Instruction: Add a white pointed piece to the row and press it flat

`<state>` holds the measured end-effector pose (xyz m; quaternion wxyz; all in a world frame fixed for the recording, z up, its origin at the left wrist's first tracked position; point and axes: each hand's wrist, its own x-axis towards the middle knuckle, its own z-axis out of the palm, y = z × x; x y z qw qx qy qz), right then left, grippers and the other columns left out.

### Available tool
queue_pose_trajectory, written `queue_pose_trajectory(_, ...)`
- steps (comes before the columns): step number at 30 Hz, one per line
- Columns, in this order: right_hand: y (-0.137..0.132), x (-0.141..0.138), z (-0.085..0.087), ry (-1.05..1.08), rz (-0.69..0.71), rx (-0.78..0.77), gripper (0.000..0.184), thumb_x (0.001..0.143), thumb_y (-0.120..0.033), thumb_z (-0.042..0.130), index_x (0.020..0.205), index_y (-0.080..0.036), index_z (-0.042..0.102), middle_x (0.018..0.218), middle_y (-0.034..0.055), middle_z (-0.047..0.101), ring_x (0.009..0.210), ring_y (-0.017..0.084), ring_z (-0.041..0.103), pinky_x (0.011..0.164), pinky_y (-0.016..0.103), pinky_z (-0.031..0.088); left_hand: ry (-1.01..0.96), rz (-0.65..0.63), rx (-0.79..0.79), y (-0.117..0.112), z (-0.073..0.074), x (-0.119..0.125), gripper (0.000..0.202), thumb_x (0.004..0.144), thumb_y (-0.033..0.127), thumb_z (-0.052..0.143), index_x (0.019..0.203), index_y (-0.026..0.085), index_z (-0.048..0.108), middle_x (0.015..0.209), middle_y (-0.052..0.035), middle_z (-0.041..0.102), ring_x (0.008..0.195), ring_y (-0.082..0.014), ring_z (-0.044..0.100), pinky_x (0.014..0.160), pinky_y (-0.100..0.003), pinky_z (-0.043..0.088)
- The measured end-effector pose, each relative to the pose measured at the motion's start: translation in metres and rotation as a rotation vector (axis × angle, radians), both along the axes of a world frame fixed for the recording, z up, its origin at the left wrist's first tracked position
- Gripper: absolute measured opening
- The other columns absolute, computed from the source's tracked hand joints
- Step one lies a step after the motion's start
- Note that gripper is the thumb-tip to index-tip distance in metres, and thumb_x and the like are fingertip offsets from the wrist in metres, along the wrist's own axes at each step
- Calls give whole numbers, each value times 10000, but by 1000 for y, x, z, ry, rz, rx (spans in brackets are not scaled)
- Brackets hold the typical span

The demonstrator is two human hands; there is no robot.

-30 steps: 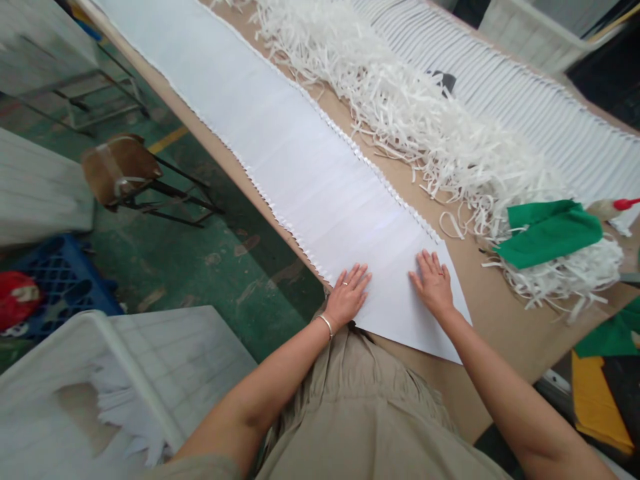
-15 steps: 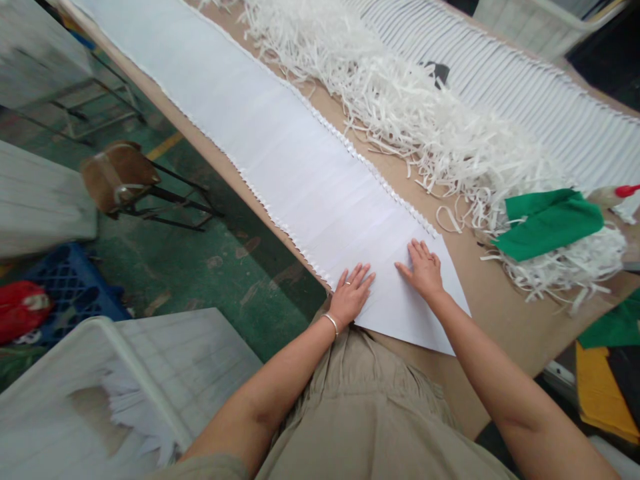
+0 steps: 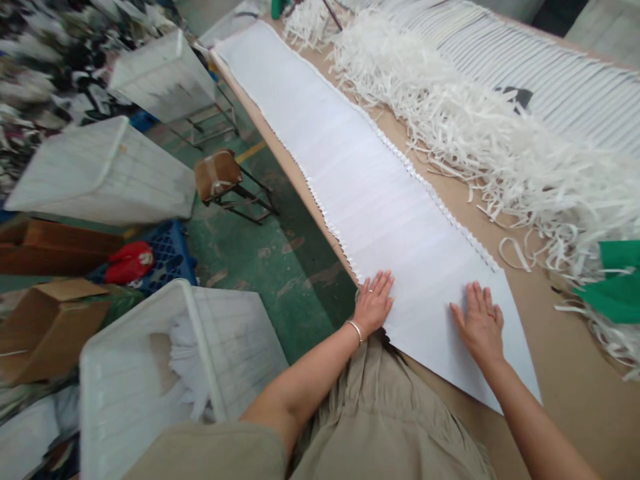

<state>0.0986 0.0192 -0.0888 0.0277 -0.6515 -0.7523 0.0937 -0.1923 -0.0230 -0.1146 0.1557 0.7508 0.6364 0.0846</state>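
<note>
A long row of overlapping white sheets runs along the table's near edge, their stepped ends forming jagged borders. I cannot tell whether they are paper or cloth. My left hand, with a ring and a bracelet, rests open near the row's left border. Farther right, my right hand lies on the nearest sheet with its fingers stretched out. Neither hand grips anything. Beyond the row is a long heap of narrow white strips, with a green cloth piece on its near end.
Brown covering shows on the table. At the back are stacked white pieces with dark edges. To the left stand a stool, a white bin holding white pieces, a blue crate and a cardboard box.
The view has swung left, so more bins and boxes show and the scene sits farther right. Both hands stay flat on the white sheets, with little visible shift against them.
</note>
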Motion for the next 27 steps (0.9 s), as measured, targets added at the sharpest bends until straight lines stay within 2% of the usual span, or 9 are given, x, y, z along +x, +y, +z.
queue_pose_trajectory(2,-16,2,0,0,-24,5,715,1019,-556,271,1614,-165,211,1665,133,304,1560,314,207,1230,591,246,36,114,-6,7,-4,-22,604,1048,345,332,1613,168,211,1693,-57,237,1586,-210,145,1283,-499,267)
queue_pose_trajectory(5,-39,3,-2,1,-58,19,726,1007,-567,262,1612,-169,224,1657,146,319,1552,329,232,1223,603,252,82,267,6,29,-10,-59,624,1037,333,336,1619,162,193,1694,-80,231,1584,-229,157,1272,-502,287)
queue_pose_trajectory(9,-59,0,-6,4,-70,35,748,990,-581,256,1619,-178,205,1659,144,312,1546,347,246,1213,627,256,79,383,47,66,-17,-97,641,1016,328,367,1614,157,215,1681,-117,263,1575,-268,199,1250,-568,292)
queue_pose_trajectory(12,-67,-4,-8,-3,-92,21,765,981,-596,238,1617,-173,214,1663,137,305,1546,342,250,1204,624,275,85,371,39,79,-20,-109,619,1018,366,368,1592,149,284,1670,-128,288,1560,-281,250,1240,-599,284)
queue_pose_trajectory(16,-71,-10,-10,-2,-152,30,777,974,-610,231,1613,-167,231,1660,136,310,1547,330,252,1200,622,281,121,327,23,78,-17,-115,596,1030,406,346,1573,162,325,1662,-123,313,1546,-270,288,1229,-612,287)
queue_pose_trajectory(19,-75,-15,-8,16,-202,56,786,967,-622,231,1612,-172,234,1653,142,326,1541,335,269,1192,629,296,105,305,61,77,-11,-123,551,1029,391,361,1534,173,403,1620,-135,402,1497,-283,380,1208,-636,305)
queue_pose_trajectory(21,-81,-18,-6,29,-236,77,793,958,-631,237,1614,-187,232,1646,144,342,1533,346,287,1180,642,312,79,291,114,83,-7,-131,512,1022,355,384,1494,174,463,1573,-147,473,1444,-287,454,1198,-608,336)
queue_pose_trajectory(24,-93,-22,-4,45,-294,125,795,949,-631,259,1621,-207,213,1646,140,343,1527,363,295,1169,663,321,41,231,182,104,-5,-147,483,1008,290,416,1460,145,503,1524,-158,532,1403,-274,502,1188,-523,388)
queue_pose_trajectory(27,-103,-32,-5,35,-343,160,797,944,-634,280,1622,-220,210,1651,135,330,1522,375,300,1155,679,334,28,111,189,139,-10,-168,463,1000,212,411,1443,135,521,1533,-143,525,1443,-252,463,1186,-465,410)
